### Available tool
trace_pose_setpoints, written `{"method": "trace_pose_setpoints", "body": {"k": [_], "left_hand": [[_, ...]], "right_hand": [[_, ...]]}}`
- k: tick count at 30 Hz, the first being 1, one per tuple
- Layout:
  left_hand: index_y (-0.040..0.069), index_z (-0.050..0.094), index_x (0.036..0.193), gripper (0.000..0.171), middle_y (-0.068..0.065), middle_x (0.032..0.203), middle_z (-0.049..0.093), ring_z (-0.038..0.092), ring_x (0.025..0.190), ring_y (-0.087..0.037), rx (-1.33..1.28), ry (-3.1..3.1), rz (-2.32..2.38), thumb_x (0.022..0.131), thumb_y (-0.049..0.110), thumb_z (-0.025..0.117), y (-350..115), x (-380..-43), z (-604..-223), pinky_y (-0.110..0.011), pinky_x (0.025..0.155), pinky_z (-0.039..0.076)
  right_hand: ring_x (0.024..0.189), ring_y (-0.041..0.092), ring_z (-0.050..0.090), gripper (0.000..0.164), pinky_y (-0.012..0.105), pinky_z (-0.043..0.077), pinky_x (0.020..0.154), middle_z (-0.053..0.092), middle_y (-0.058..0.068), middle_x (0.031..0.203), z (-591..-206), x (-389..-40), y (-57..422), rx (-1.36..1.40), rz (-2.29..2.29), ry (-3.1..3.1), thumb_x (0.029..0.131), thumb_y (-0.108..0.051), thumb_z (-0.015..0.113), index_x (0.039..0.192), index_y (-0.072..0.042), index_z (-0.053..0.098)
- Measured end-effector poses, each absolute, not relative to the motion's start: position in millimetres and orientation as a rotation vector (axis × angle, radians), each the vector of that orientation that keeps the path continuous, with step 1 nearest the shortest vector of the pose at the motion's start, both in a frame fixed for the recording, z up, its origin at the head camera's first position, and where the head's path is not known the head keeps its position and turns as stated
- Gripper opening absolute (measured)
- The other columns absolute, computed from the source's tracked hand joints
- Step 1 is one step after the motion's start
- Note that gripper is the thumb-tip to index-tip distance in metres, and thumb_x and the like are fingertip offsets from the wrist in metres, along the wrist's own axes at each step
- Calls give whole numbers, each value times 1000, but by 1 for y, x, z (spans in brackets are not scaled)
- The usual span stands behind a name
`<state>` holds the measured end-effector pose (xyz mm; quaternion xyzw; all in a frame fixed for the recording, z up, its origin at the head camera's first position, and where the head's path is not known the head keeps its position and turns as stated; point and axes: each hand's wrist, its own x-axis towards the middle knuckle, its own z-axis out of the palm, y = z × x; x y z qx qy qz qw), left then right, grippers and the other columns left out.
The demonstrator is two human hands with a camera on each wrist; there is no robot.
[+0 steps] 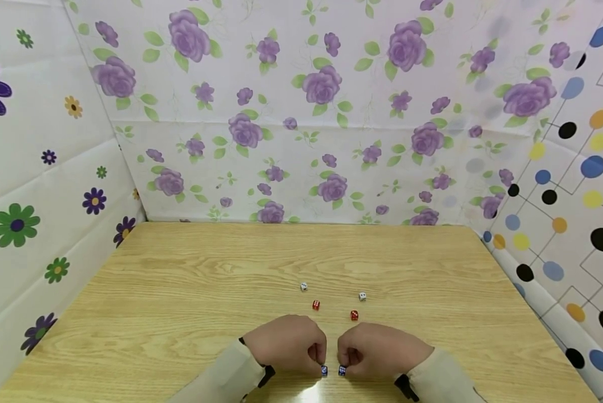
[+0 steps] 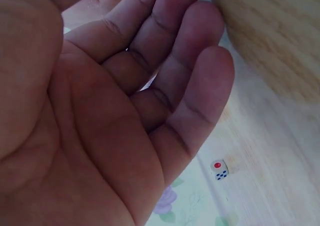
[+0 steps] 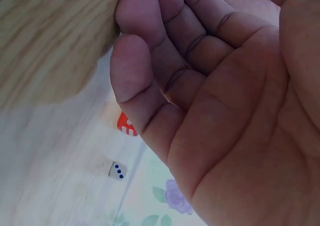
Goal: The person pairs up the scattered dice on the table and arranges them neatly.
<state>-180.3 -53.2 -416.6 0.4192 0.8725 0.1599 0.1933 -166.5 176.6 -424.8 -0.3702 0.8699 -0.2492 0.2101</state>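
Note:
Near the front of the table, my left hand (image 1: pixel 288 342) pinches a blue die (image 1: pixel 324 370) at its thumb and fingertips. Facing it across a small gap, my right hand (image 1: pixel 384 350) pinches another blue die (image 1: pixel 342 370) the same way. Both dice are low, at the tabletop; whether they touch it I cannot tell. In the wrist views the curled fingers of the left hand (image 2: pixel 125 96) and right hand (image 3: pixel 220 96) show, while the blue dice are hidden.
Beyond the hands lie two red dice, one left (image 1: pixel 316 305) and one right (image 1: pixel 354 315). Farther back are a left white die (image 1: pixel 303 286) and a right white die (image 1: pixel 363 296). The wooden table (image 1: pixel 205 268) is bordered by patterned cloth walls (image 1: pixel 291 168) at the back and sides.

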Motion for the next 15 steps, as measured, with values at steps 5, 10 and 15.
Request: {"method": "trace_pose_setpoints", "body": {"k": [5,10,15], "left_hand": [[28,73,79,13,25,70,58,54,64,7,1181,2455,430,86,26,83,-51,-179,-417,-13,62,45],[26,75,81,11,26,71,59,54,65,9,1234,2455,430,87,22,82,-48,-179,-418,-11,63,44],[27,75,81,11,27,71,59,54,66,10,1257,2450,434,86,19,82,-47,-179,-418,-9,64,44]], "right_hand": [[66,-6,48,23,17,47,63,55,-21,75,-425,-165,173,-1038,-667,2418,88,-10,80,81,-24,64],[67,-6,49,21,17,47,63,56,-22,76,-428,-164,170,-1050,-647,2429,89,-12,80,82,-25,64],[68,-7,52,19,17,49,65,58,-23,77,-430,-164,169,-1039,-657,2428,90,-14,80,83,-25,67]]}}
